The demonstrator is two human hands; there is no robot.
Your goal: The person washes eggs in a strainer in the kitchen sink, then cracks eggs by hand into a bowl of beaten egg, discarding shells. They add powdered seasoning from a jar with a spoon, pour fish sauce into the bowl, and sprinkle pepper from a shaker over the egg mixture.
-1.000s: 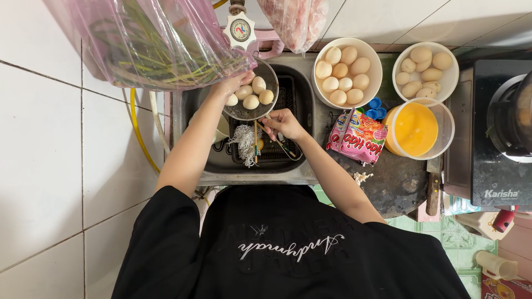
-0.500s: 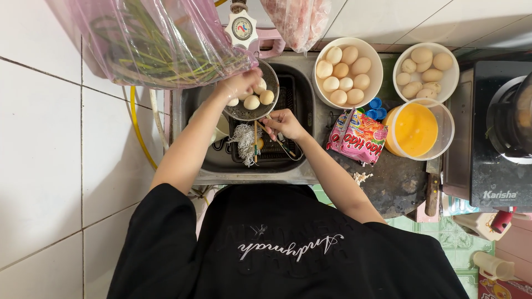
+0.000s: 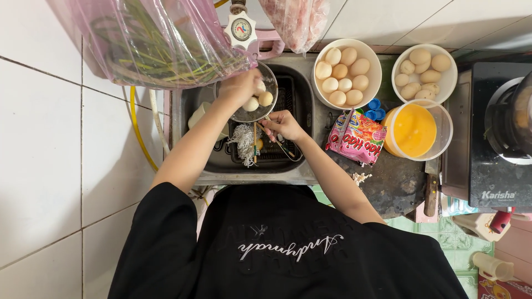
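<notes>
A small metal bowl [image 3: 265, 108] with a few pale eggs [image 3: 265, 98] hangs over the steel sink [image 3: 249, 176]. My left hand [image 3: 240, 87] reaches into the bowl from the left and covers part of the eggs, fingers bent around one. Just below the bowl, my right hand [image 3: 282, 124] is closed on thin stick-like utensils [image 3: 281, 145] that slant down into the sink. What the sticks are is unclear.
Two white bowls of eggs [image 3: 346, 69] [image 3: 424, 72] stand right of the sink, with a clear tub of yellow liquid [image 3: 413, 130], a noodle packet [image 3: 354, 137], a dark board [image 3: 388, 182] and a knife [image 3: 431, 188]. A gas stove [image 3: 499, 133] is far right. A pink bag of greens [image 3: 160, 39] hangs above.
My left hand has moved from the bowl's left rim to over the eggs inside it. My right hand has stayed put.
</notes>
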